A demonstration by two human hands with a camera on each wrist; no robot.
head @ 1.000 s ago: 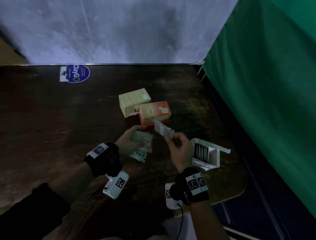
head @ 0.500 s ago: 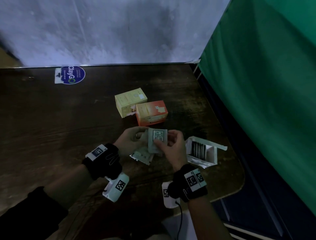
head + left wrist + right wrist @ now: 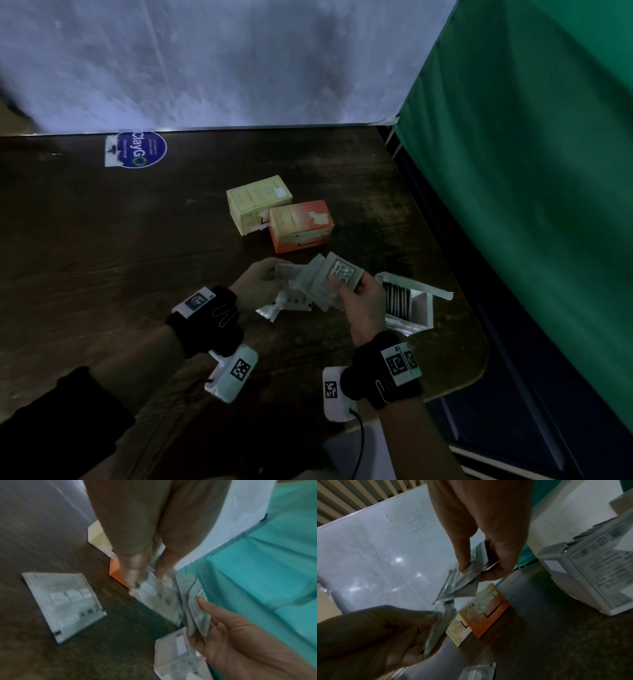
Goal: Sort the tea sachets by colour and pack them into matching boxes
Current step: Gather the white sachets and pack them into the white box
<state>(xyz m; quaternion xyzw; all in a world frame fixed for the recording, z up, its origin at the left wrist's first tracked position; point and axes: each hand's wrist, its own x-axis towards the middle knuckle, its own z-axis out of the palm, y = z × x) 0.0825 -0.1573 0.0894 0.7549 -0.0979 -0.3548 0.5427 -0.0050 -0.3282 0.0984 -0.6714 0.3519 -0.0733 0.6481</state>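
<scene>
Silver-grey tea sachets (image 3: 310, 284) are held in a loose fan above the dark wooden bench (image 3: 102, 257), shared between two hands. Some sachets are pinched by the left hand (image 3: 258, 286) between thumb and curled fingers (image 3: 132, 582), while a thicker bundle, its printed face turned upward, is gripped by the right hand (image 3: 363, 305) with thumb and fingers (image 3: 464, 562) pressed on opposite sides. One more sachet (image 3: 284, 305) is seen lying flat on the bench just below the hands (its print is too blurred to be read). A white box (image 3: 416, 310), its lid flap open, is placed just right of the right hand, and dark sachets are stood on edge inside it. Beyond the hands an orange box (image 3: 301, 226) and a yellow box (image 3: 258, 207) are set touching each other, both closed. A round blue sticker (image 3: 140, 149) is stuck near the bench's far edge, and a green curtain (image 3: 531, 171) is hung along the right side.
</scene>
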